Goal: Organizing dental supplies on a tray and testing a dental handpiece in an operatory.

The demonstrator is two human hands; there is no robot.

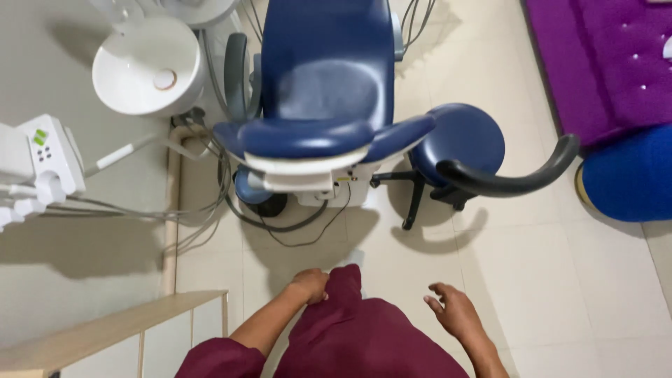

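where glossy padded blue chair (325, 91) curves, left hand (310, 285) on maroon cloth (350, 329)

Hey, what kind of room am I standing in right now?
Most likely a dental clinic. A blue dental chair stands on the tiled floor, with a white spittoon basin beside it, an instrument unit with hoses at the left, and a round blue stool.

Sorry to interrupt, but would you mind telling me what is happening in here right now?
A person in maroon clothing stands behind a blue dental chair, looking down at it. The left hand is closed and rests against the maroon garment; the right hand hangs open above the tiled floor, holding nothing. A blue stool stands to the chair's right, a white basin to its left. Neither hand touches the chair.
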